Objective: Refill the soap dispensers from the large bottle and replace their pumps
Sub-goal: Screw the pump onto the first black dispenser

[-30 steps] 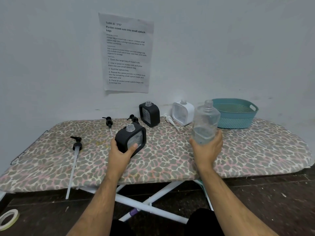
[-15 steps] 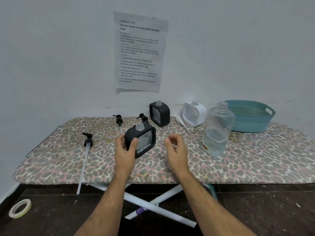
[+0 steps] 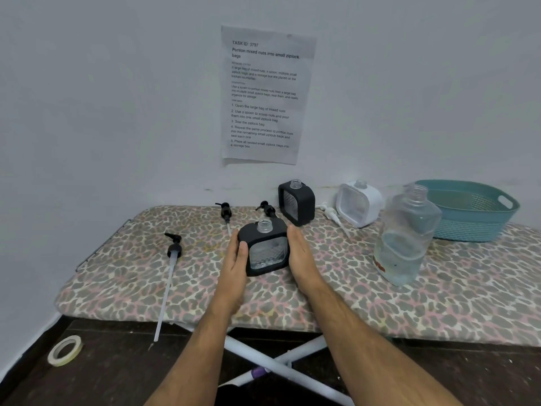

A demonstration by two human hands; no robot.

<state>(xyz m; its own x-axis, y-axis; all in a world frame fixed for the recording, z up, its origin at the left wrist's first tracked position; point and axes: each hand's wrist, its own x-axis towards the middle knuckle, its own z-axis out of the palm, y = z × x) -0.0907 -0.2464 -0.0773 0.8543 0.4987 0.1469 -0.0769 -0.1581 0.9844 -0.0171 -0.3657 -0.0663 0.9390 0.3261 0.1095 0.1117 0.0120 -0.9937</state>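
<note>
A black square dispenser [image 3: 265, 250] with an open clear neck stands mid-board, held from both sides: my left hand [image 3: 236, 266] grips its left edge, my right hand [image 3: 301, 259] presses flat against its right side. The large clear bottle [image 3: 405, 238], uncapped and partly filled, stands alone to the right. A second black dispenser [image 3: 297, 202] and a white dispenser [image 3: 358, 203] stand at the back, both without pumps. A long-tubed black pump [image 3: 172, 259] lies at the left, two black pumps [image 3: 226, 212] [image 3: 267, 208] lie behind the held dispenser, and a white pump [image 3: 332, 214] lies by the white one.
The work surface is a leopard-print ironing board [image 3: 336, 291] against a white wall, with a teal basket [image 3: 468, 209] at the back right. A printed sheet [image 3: 265, 95] hangs on the wall. A tape roll [image 3: 65, 350] lies on the dark floor at the lower left.
My right hand let go of the large bottle, which now stands on the board, and moved left onto the black dispenser's right side. My left hand kept its hold.
</note>
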